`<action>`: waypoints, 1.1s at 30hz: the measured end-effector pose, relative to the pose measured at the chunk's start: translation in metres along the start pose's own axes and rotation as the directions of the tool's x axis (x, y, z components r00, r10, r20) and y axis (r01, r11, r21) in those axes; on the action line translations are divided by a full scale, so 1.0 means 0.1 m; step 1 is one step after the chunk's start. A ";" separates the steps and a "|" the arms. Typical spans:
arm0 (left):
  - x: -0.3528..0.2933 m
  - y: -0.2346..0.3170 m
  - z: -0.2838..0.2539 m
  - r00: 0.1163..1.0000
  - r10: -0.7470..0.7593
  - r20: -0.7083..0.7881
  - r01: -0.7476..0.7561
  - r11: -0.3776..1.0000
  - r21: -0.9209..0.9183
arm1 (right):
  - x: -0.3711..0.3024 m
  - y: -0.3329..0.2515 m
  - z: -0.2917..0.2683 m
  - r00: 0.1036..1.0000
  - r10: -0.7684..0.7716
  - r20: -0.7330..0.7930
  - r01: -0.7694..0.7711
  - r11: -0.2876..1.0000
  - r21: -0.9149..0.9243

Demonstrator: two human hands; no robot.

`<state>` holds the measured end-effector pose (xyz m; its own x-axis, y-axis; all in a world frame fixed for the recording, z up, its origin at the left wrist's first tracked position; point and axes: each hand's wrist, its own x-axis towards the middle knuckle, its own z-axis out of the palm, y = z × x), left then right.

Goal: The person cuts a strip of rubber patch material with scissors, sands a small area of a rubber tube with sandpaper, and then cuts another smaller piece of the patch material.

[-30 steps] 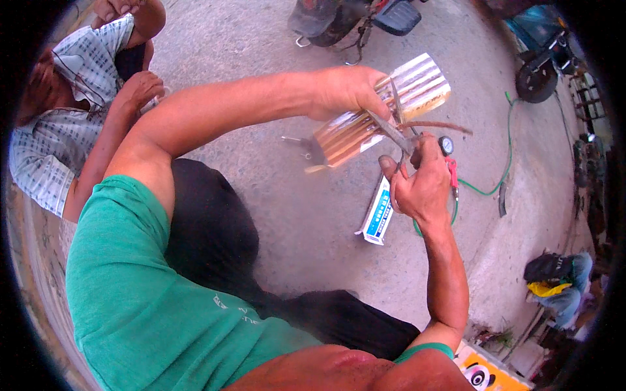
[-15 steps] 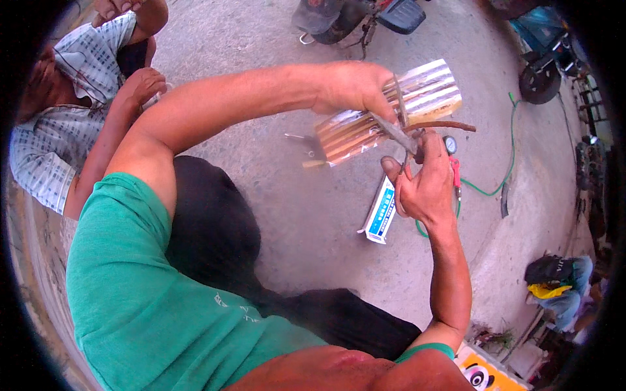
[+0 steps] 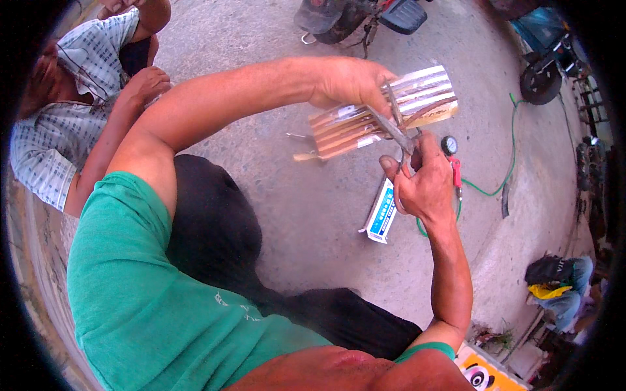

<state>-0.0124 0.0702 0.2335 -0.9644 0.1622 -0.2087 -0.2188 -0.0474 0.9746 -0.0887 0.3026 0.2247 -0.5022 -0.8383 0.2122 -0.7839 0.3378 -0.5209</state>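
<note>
Mid-scene, the left hand [image 3: 352, 85] grips a striped packet [image 3: 427, 83], its long axis running near-left to far-right; from nearer right, the right hand [image 3: 422, 186] holds scissors [image 3: 396, 134] (blades spread) over it, perhaps around a brown strip [image 3: 432, 111].

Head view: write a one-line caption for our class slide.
Right hand holds open scissors by a packet of strips in the left hand.

From my end I see a gauge [image 3: 448, 144] with a red handle [image 3: 456, 173], and a green hose [image 3: 486, 193] curving over the floor [image 3: 306, 215] near a short dark tube [image 3: 505, 201]. A black wheel [image 3: 542, 81] stands upper right. Lower right, a yellow cloth [image 3: 549, 291] touches a black bag [image 3: 548, 267]. At left is a person [image 3: 45, 150] in a patterned shirt [image 3: 42, 159].
</note>
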 end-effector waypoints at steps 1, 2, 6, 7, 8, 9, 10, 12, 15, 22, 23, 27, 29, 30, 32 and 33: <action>-0.01 -0.01 0.00 1.000 -0.011 0.004 0.011 0.999 -0.042 | 0.00 0.01 0.00 1.000 0.003 0.008 -0.003 1.000 0.012; -0.03 -0.01 0.02 1.000 0.000 -0.005 0.000 1.000 -0.026 | 0.00 0.02 0.00 1.000 0.006 0.015 -0.006 1.000 0.024; -0.03 -0.04 0.06 0.998 0.062 0.001 -0.062 0.998 -0.030 | -0.02 0.04 -0.01 0.998 -0.013 0.054 0.009 0.997 0.078; -0.03 -0.06 0.06 0.997 0.079 0.008 -0.079 0.996 -0.048 | -0.02 0.04 -0.02 0.997 -0.015 0.077 0.008 0.996 0.091; -0.03 -0.06 0.05 0.997 0.072 0.039 -0.068 0.994 -0.084 | -0.01 0.04 -0.02 0.995 -0.017 0.099 0.007 0.995 0.104; -0.04 -0.05 0.05 0.995 0.066 0.071 -0.057 0.991 -0.120 | -0.01 0.07 -0.03 0.992 -0.027 0.124 0.014 0.994 0.105; -0.05 -0.03 0.05 0.993 0.061 0.103 -0.045 0.987 -0.155 | -0.02 0.11 -0.05 0.988 -0.037 0.148 0.021 0.994 0.106; 0.00 -0.10 0.04 0.992 0.045 0.116 -0.020 0.979 -0.202 | -0.03 0.13 -0.05 0.986 -0.074 0.148 0.051 0.987 0.153; 0.01 -0.28 0.03 0.986 0.094 0.137 -0.066 0.979 -0.192 | -0.04 0.12 -0.05 0.982 -0.136 0.131 0.100 0.963 0.250; 0.00 -0.25 0.27 0.969 -0.053 0.243 0.140 0.923 -0.359 | -0.05 0.14 -0.07 0.940 -0.204 0.275 0.113 0.943 0.315; 0.00 -0.24 0.28 0.970 -0.048 0.240 0.131 0.929 -0.345 | -0.06 0.14 -0.07 0.939 -0.203 0.277 0.111 0.943 0.315; 0.06 -0.30 0.20 0.961 0.005 0.278 0.068 0.965 -0.252 | -0.06 0.11 -0.08 0.932 -0.178 0.317 0.081 0.952 0.296; 0.07 -0.26 0.21 0.972 0.002 0.237 0.054 0.972 -0.228 | -0.06 0.08 -0.11 0.932 -0.159 0.325 0.063 0.956 0.286; 0.06 -0.24 0.22 0.976 0.008 0.216 0.042 0.973 -0.225 | -0.06 0.06 -0.11 0.934 -0.160 0.320 0.064 0.955 0.290; 0.03 -0.20 0.25 0.985 0.022 0.174 0.017 0.976 -0.219 | -0.06 0.05 -0.11 0.939 -0.173 0.296 0.086 0.955 0.283; 0.02 -0.17 0.26 0.989 0.022 0.148 0.008 0.980 -0.200 | -0.06 0.05 -0.11 0.943 -0.185 0.277 0.108 0.956 0.272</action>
<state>-0.0064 0.0970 0.2191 -0.9363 0.3057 -0.1730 -0.2522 -0.2421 0.9369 -0.0935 0.3143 0.2293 -0.2272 -0.9715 0.0672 -0.7043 0.1163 -0.7003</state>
